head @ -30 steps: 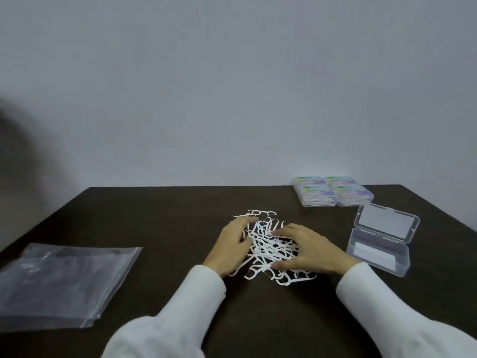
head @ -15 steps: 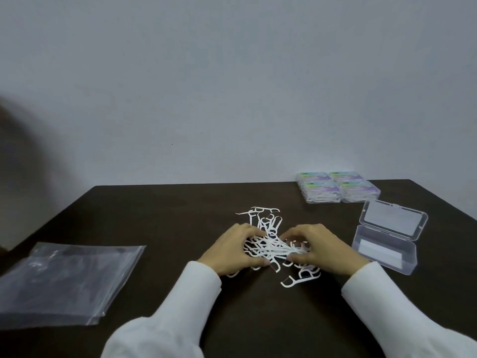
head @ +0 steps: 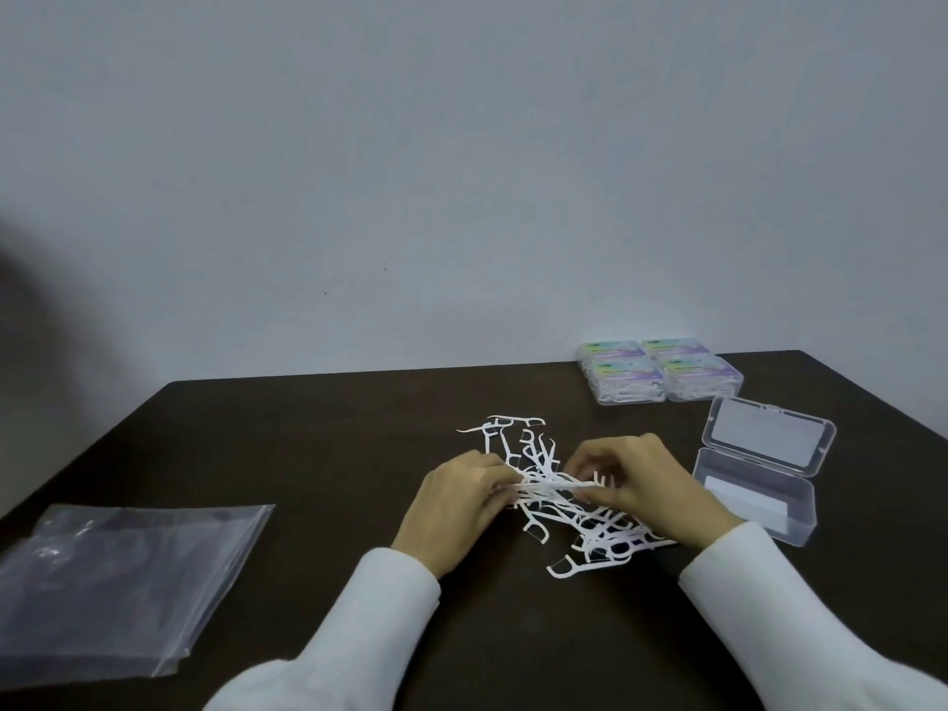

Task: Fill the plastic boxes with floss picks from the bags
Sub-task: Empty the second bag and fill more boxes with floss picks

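- Floss picks, small white plastic pieces (head: 551, 490), are gathered into a bundle between the two hands at mid-table; the bundle's long axis runs left to right, roughly level.
- Left hand (head: 456, 505) grips the bundle's left end, its fingers curled round the picks.
- Right hand (head: 646, 484) pinches the bundle's right end between thumb and bent fingers.
- Loose pile of the same white picks (head: 600, 536) lies scattered on the dark brown table (head: 318, 443) beneath and around the hands, some strays reaching toward the far edge and one lying nearest the viewer.
- Open clear plastic box with a hinged lid (head: 754, 505) stands just to the right of the right hand, lid tilted up at the back; its tray appears to hold only a white liner, though this is hard to confirm.
- Key relation: the box lies to the right of the bundle and the right hand is the nearer one; the bundle's axis looks close to the box's long side, so a short carry rightward should suffice, in my judgement.
- Four closed clear boxes with coloured labels (head: 662, 372), already filled with picks, sit in a block at the far right edge.
- Flat stack of clear plastic bags (head: 123, 582) lies well apart at the near left.
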